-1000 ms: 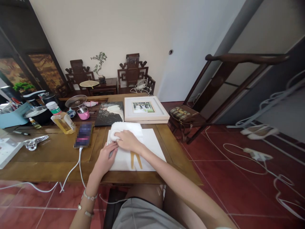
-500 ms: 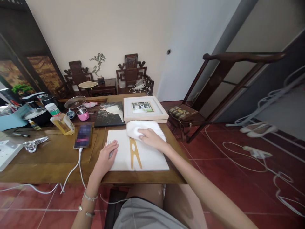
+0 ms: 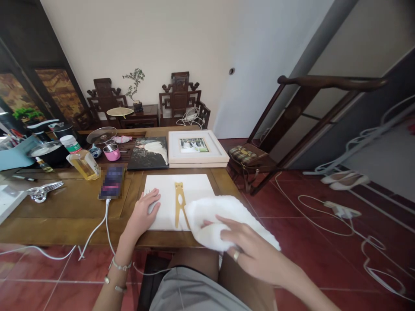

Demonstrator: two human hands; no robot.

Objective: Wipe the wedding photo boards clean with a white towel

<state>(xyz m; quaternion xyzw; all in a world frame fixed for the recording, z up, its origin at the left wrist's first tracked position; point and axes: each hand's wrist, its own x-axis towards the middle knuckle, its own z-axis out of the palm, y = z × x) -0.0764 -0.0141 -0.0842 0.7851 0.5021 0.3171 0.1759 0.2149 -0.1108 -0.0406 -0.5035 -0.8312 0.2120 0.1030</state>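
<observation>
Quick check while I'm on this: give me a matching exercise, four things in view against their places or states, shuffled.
1. Fluffy white cloth
2. White rectangular board with a tan cat figure
3. Slim rectangular phone
4. Thick pale picture frame

A. Connected to a white cable
B. Beside the dark portrait panel
C. Gripped by the right hand
D. Flat beneath the left hand

Pairs: 1-C, 2-D, 3-A, 4-B

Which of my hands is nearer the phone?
Left. Your left hand rests on the white board, right of the phone; your right hand grips the cloth, farther right.
</observation>
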